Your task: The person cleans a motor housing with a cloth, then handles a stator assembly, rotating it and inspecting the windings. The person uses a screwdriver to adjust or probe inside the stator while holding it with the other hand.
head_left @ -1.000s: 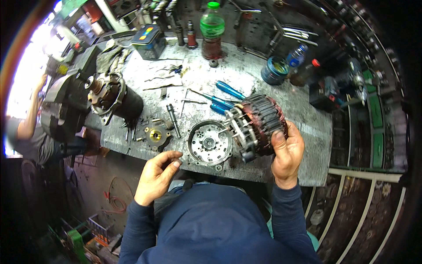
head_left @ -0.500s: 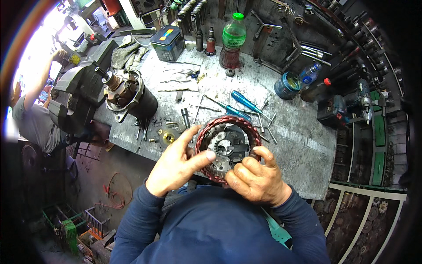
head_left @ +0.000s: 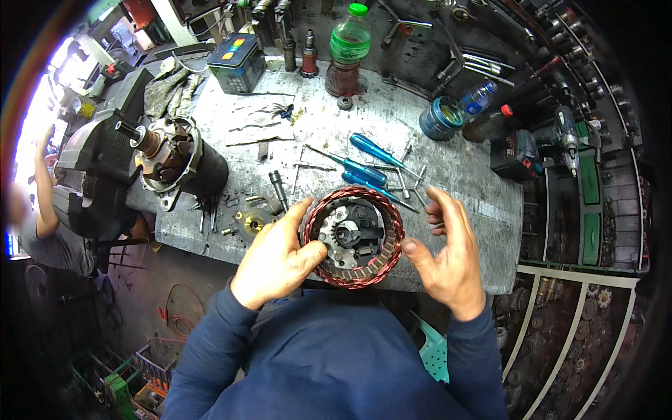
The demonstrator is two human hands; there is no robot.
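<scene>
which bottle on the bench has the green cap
The tall bottle at the back, left of the blue-capped bottle and the red-capped bottle.

Copper-wound ring (head_left: 353,280): a second ago on its side in my grip, to the right; now level, its open face up, at the table's (head_left: 483,238) near edge.
Round metal housing: in plain sight a second ago; now hidden, the ring over that spot.
Left hand (head_left: 276,259): was apart from the ring; now against its left rim.
Right hand (head_left: 448,255): fingers curled at the rim half a second ago; now opened, thumb just beside it.
</scene>
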